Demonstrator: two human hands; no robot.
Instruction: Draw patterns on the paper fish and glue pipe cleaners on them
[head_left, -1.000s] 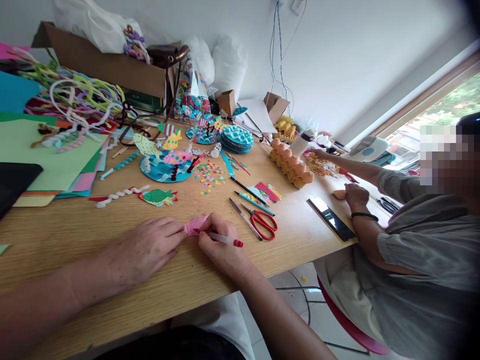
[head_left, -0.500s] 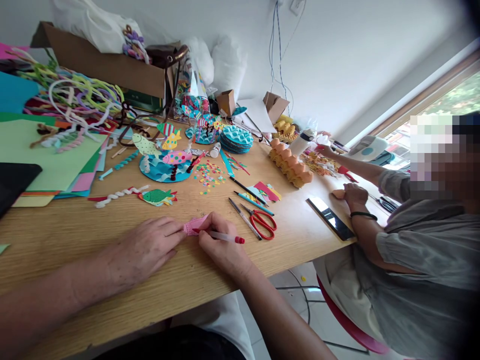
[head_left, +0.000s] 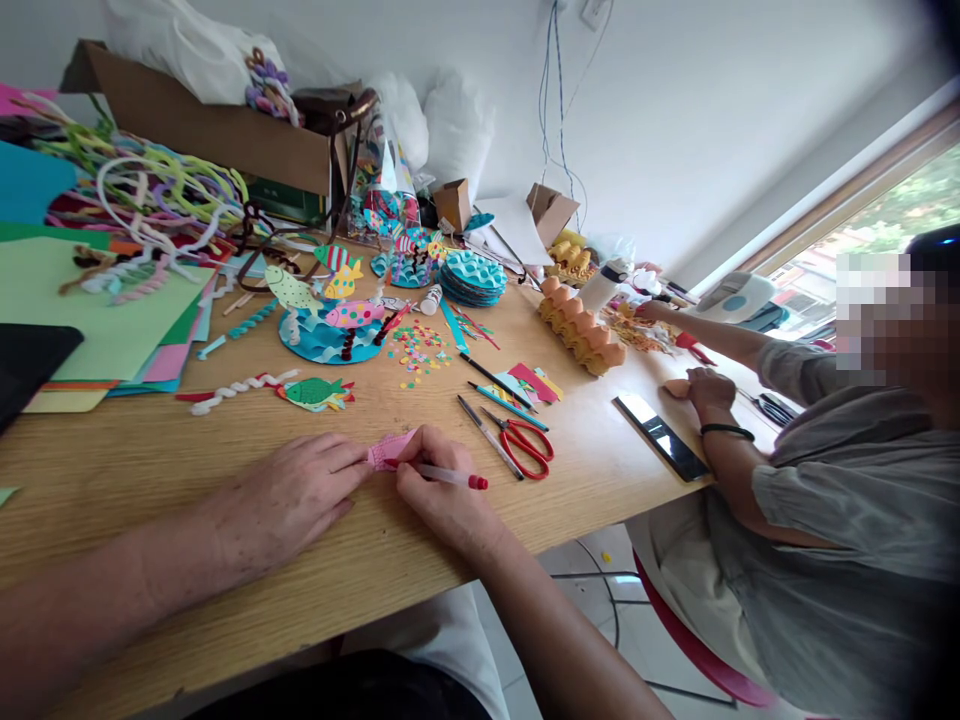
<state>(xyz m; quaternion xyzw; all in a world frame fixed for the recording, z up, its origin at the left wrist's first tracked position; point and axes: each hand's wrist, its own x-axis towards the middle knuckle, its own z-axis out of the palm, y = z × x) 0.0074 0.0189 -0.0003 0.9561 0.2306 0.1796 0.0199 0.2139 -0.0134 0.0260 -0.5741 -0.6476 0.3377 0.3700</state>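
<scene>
Head view: red pen (head_left: 454, 477) on pink paper (head_left: 382, 453)

R hand (head_left: 444, 495) grips pen, fingers bunched tight, tip at paper. L hand (head_left: 289, 497): fingers tog., tips at paper's L end; can't tell if pinching. Paper's on table (head_left: 90, 480) btwn hands. Green fish (head_left: 319, 392) beyond; scissors (head_left: 513, 430) R of R hand.

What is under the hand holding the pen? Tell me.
A pink piece with darker markings lies on the wooden table and runs out of sight behind the right hand. That end is covered, so the piece's full outline and the table beneath the hand cannot be seen.
</scene>
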